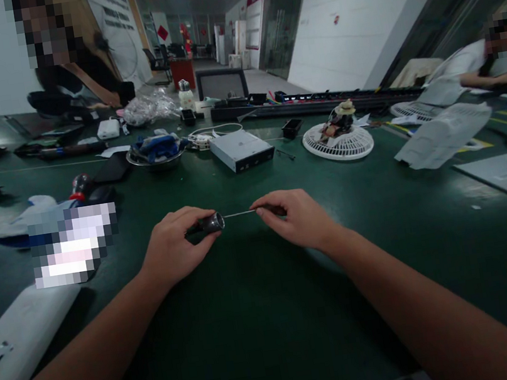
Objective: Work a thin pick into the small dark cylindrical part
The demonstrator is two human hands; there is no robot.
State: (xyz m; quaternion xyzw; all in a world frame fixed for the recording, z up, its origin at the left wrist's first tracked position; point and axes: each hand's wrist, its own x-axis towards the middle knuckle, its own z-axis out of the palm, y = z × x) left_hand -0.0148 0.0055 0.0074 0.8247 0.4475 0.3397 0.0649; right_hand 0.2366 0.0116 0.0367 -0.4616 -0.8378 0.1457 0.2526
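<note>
My left hand [178, 242] is closed around a dark cylinder [213, 222] with a shiny rounded end, which points to the right. My right hand [293, 216] pinches a thin metal rod [240, 213] near its right end, where something dark shows between the fingers. The rod spans the gap between both hands, its left end beside the cylinder's end; whether they touch I cannot tell. Both hands are just above the green table [253, 317]. Beyond them lies a silver and black box-shaped drive [242, 150].
Farther back are a metal bowl with blue cloth [155, 150], a white fan grille [338, 142] with a figurine, and a white plastic cover [440, 136]. At left lie a lit phone [75, 245] and a white long object [24, 345]. People sit at the far left and right.
</note>
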